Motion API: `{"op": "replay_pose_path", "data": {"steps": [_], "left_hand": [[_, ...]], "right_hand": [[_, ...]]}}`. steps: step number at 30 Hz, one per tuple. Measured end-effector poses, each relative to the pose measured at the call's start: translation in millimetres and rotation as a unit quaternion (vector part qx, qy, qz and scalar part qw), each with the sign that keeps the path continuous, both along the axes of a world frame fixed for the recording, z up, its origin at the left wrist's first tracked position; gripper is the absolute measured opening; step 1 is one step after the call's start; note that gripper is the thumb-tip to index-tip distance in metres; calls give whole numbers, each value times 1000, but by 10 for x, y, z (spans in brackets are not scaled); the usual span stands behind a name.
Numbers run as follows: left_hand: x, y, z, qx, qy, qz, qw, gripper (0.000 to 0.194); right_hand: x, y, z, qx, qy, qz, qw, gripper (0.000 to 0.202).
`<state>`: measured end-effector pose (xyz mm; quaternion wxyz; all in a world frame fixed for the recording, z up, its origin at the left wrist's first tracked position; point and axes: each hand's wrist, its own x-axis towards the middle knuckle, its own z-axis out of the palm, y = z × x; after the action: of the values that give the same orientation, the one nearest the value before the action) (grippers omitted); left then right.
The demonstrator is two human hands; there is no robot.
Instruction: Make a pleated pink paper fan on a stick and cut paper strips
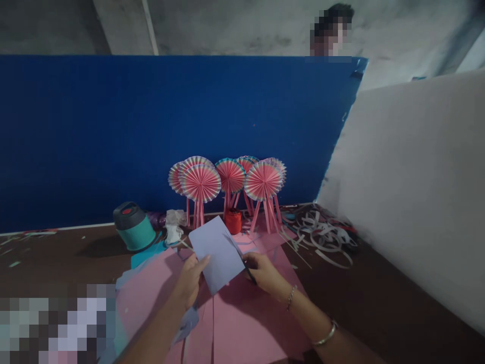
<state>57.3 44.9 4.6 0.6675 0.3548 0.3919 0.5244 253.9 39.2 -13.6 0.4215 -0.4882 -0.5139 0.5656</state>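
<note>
A pale lavender sheet of paper (216, 255) is held tilted above the table, one corner pointing up. My left hand (190, 280) grips its left edge, thumb on top and fingers underneath. At the right edge, my right hand (262, 272) is closed around dark-handled scissors (249, 273), whose blades lie along the paper's edge. Beneath both hands, large pink sheets (242, 321) overlap on the table. My right wrist and forearm carry a bracelet and a bangle.
Pink pleated paper rosettes (200, 183) on strips stand against a blue partition (151, 126). Around them are a red spool (233, 221), a teal-and-black container (135, 230) and white paper strips (326, 237). A person's head (331, 30) shows above the partition.
</note>
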Motion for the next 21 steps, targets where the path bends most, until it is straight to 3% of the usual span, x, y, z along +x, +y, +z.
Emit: {"op": "replay_pose_path", "data": {"steps": [11, 21], "left_hand": [[6, -18, 45, -8, 11, 13, 1000, 49], [15, -29, 17, 10, 25, -30, 999, 45]], "right_hand": [[1, -4, 3, -27, -16, -18, 999, 23], [-22, -3, 21, -6, -1, -20, 1000, 17]]}}
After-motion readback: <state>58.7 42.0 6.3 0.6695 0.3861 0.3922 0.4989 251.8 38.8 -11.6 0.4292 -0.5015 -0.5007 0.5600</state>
